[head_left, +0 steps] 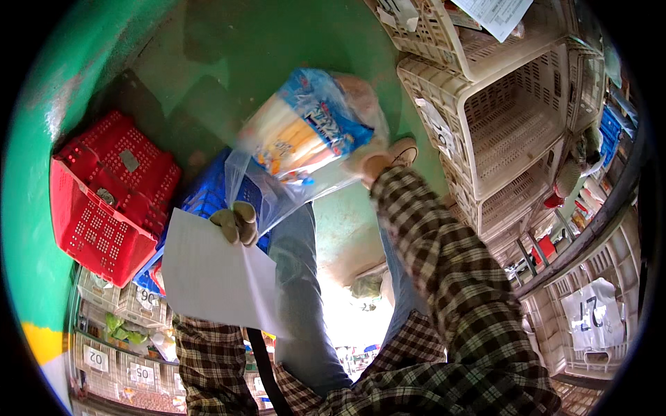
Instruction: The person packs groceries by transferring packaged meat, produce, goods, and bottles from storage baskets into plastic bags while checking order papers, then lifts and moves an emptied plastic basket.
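Observation:
My left hand [236, 223], in a greyish glove, is closed on a white sheet of paper [215, 267] and the edge of a clear plastic bag [267, 197]. Inside the bag lies a snack package [305, 128], blue at one end, with long pale and orange-yellow pieces showing through its clear side. My right hand [361, 166] reaches to the package's near right end, where the bag's film covers it. Its fingers are hidden, so their grip does not show. Another pinkish, film-wrapped item [361, 93] sits behind the blue end.
A red perforated basket [114, 197] stands at the left, beside a blue basket [208, 187] partly behind the paper. Stacked cream crates [472, 125] rise at the right. My shoe [402, 151] rests on the green floor [229, 41]. Shelves with labelled bins [142, 374] line the lower left.

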The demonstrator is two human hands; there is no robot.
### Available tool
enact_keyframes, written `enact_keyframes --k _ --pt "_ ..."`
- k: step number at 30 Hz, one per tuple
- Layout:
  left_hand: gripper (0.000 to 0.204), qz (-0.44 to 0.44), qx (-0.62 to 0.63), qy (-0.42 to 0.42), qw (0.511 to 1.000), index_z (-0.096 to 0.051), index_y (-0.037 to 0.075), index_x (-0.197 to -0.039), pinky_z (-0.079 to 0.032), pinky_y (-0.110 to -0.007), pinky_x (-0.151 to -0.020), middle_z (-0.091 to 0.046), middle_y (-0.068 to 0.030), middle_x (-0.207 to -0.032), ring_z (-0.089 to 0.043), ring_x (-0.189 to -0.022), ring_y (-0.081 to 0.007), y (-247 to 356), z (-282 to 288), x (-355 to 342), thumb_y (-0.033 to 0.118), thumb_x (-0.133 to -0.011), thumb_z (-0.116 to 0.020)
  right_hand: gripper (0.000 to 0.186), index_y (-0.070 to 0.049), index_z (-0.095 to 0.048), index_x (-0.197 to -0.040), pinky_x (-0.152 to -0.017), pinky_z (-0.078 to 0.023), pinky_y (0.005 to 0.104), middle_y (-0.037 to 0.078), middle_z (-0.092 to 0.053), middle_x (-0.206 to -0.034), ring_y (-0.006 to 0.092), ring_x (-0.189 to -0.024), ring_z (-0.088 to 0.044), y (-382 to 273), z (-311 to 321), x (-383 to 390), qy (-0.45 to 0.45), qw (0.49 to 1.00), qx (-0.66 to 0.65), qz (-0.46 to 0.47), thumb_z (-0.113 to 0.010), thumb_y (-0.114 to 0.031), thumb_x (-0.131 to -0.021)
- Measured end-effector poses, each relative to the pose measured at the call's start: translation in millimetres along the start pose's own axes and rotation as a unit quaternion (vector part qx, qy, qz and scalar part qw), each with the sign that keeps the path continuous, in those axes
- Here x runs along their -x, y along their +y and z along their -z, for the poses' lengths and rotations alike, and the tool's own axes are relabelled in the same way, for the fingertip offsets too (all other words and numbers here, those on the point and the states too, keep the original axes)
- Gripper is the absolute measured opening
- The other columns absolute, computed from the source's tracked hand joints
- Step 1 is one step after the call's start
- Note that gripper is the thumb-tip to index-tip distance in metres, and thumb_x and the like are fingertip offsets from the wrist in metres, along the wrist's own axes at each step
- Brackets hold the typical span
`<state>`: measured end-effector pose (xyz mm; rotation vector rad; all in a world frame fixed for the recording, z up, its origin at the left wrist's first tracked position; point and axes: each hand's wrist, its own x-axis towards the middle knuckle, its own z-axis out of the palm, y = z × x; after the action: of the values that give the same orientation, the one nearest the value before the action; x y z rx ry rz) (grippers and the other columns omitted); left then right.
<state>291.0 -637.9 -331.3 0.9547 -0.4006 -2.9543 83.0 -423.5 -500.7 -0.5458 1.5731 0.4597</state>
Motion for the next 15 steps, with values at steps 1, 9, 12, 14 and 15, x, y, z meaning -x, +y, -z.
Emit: enact_keyframes --k 1,9,12,14,15 --pt "0.025 -0.002 -0.008 0.005 1.000 -0.053 0.007 -0.081 -0.039 -0.029 -0.066 -0.050 -0.0088 -0.096 -0.046 -0.081 -0.0169 1 -2 -2 0.031 -0.083 -0.055 0.048 -0.005 -0.054 -0.119 -0.103 -0.032 0.0401 0.018 -0.051 -0.127 0.0280 -0.118 -0.048 22 8 5 0.078 0.996 -0.041 -0.017 -0.049 -0.037 -0.085" --pt "0.018 -0.029 -0.134 0.112 0.984 -0.048 0.007 -0.076 -0.038 -0.028 -0.060 -0.054 -0.0108 -0.092 -0.045 -0.067 -0.0164 -39 14 -8 0.021 -0.084 -0.054 0.045 -0.002 -0.052 -0.123 -0.098 -0.037 0.0420 0.016 -0.046 -0.130 0.0339 -0.121 -0.042 79 36 67 0.296 0.936 0.187 -0.024 -0.053 -0.026 -0.084" --pt "0.014 -0.064 -0.593 0.098 0.796 -0.046 0.005 -0.070 -0.041 -0.027 -0.058 -0.053 -0.0064 -0.078 -0.047 -0.063 -0.0163 -50 -15 0 0.010 -0.082 -0.053 0.036 -0.004 -0.057 -0.112 -0.093 -0.040 0.0409 0.015 -0.051 -0.119 0.0322 -0.113 -0.047 97 26 108 0.265 0.950 0.163 -0.036 -0.056 -0.024 -0.081" --pt "0.010 -0.193 -0.765 0.035 0.613 -0.047 0.006 -0.068 -0.043 -0.032 -0.059 -0.052 -0.0063 -0.069 -0.049 -0.063 -0.0225 -61 -42 1 0.007 -0.076 -0.054 0.031 -0.006 -0.061 -0.105 -0.090 -0.043 0.0402 0.014 -0.055 -0.111 0.0311 -0.107 -0.050 99 11 141 0.226 0.966 0.121 -0.044 -0.057 -0.023 -0.079" --pt "0.008 -0.293 -0.795 0.000 0.531 -0.049 0.006 -0.068 -0.043 -0.037 -0.061 -0.051 -0.0087 -0.065 -0.051 -0.064 -0.0291 -65 -61 2 0.006 -0.071 -0.056 0.028 -0.006 -0.062 -0.101 -0.088 -0.044 0.0398 0.013 -0.057 -0.107 0.0305 -0.105 -0.052 94 2 161 0.202 0.974 0.096 -0.044 -0.058 -0.022 -0.079"
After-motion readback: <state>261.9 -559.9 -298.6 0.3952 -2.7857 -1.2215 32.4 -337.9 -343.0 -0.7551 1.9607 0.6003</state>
